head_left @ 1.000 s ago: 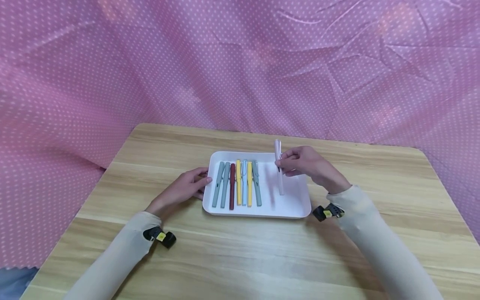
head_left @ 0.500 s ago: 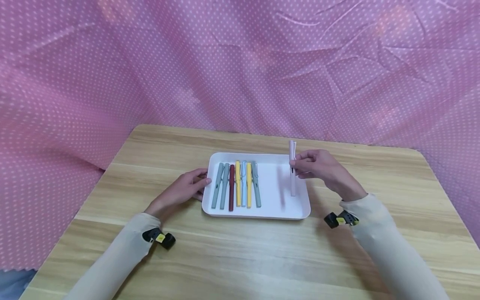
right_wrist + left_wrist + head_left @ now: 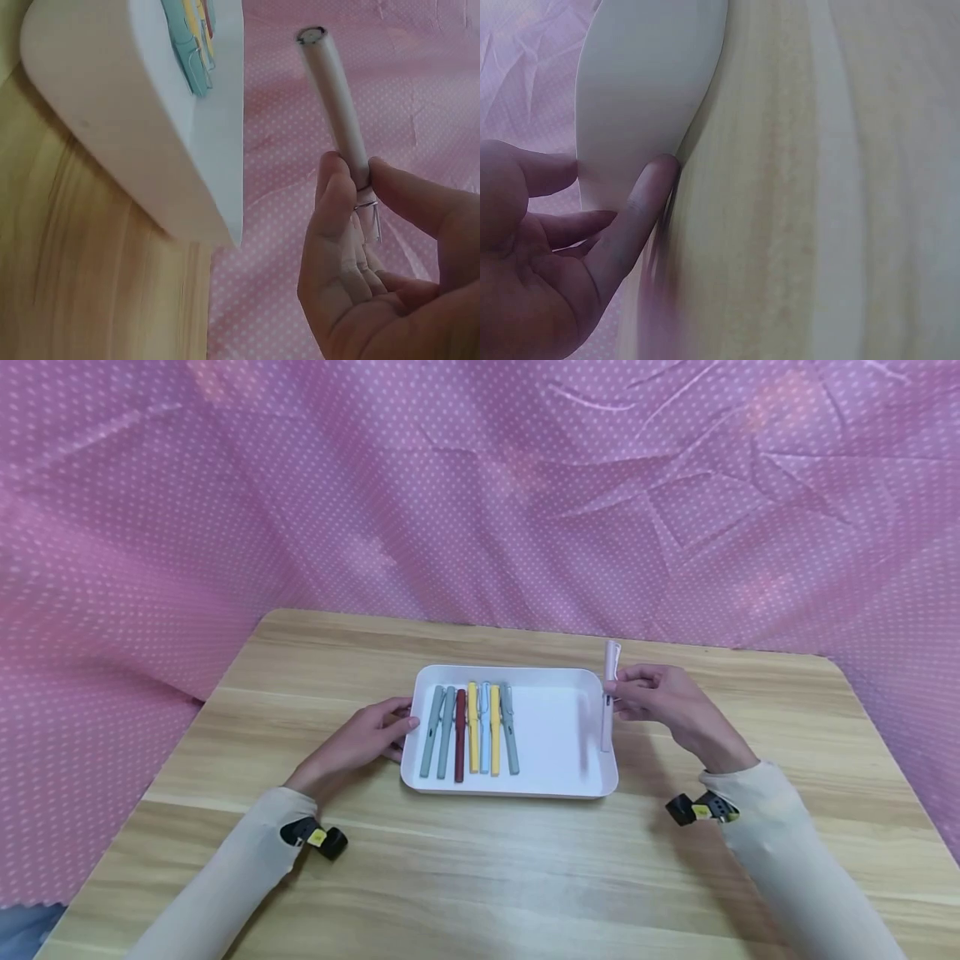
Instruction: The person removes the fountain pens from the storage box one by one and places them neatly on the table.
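Note:
My right hand point(image 3: 660, 702) pinches a pale pink pen point(image 3: 608, 710) with a clip, held between thumb and fingers. The pen stands nearly upright in the head view and overlaps the right rim of a white tray point(image 3: 555, 781). In the right wrist view the pen point(image 3: 337, 109) is off to the side of the tray wall point(image 3: 97, 90). My left hand point(image 3: 363, 735) holds the tray's left edge, thumb at the rim and fingers against the outer wall point(image 3: 645, 82). Inside lie several pens in a row: grey-green point(image 3: 432, 735), dark red point(image 3: 460, 743), yellow point(image 3: 495, 735) and light blue point(image 3: 484, 727).
The tray stands on a wood-grain table point(image 3: 480, 868). A pink dotted cloth point(image 3: 480, 510) hangs behind the table and along its left side. Each sleeved wrist carries a small black camera point(image 3: 330, 842).
My right hand has carried the pale pink pen rightward, from over the tray's right half to its right rim. My left hand has stayed at the tray's left edge.

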A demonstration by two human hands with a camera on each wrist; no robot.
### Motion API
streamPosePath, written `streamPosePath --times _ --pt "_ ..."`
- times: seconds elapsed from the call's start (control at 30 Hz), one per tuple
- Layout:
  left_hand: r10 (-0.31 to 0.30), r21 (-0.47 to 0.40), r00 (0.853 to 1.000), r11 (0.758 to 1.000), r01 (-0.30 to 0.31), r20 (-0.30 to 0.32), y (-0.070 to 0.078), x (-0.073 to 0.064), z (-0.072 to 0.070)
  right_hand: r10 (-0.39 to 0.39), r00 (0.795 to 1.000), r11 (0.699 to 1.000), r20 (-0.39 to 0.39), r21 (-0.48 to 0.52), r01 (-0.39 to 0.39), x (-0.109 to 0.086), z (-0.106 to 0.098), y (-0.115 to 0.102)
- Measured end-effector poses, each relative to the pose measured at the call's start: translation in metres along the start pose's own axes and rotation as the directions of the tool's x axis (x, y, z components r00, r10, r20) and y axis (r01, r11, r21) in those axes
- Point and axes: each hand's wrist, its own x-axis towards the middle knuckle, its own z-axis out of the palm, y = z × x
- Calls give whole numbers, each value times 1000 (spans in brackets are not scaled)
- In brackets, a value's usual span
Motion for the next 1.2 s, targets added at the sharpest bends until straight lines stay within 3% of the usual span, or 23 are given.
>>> streamPosePath --times 0.63,0.97,1.2 --pt "-10 -18 1000 1000 10 8 4 -2 -1 37 998 999 -50 -17 -38 -6 -26 24" --pt "-24 -23 1000 999 24 15 9 -4 -2 52 998 997 -40 -59 -55 -6 -36 30" --pt "-30 3 999 1000 30 18 13 -6 -4 116 993 989 -28 -92 -118 -5 -47 35"
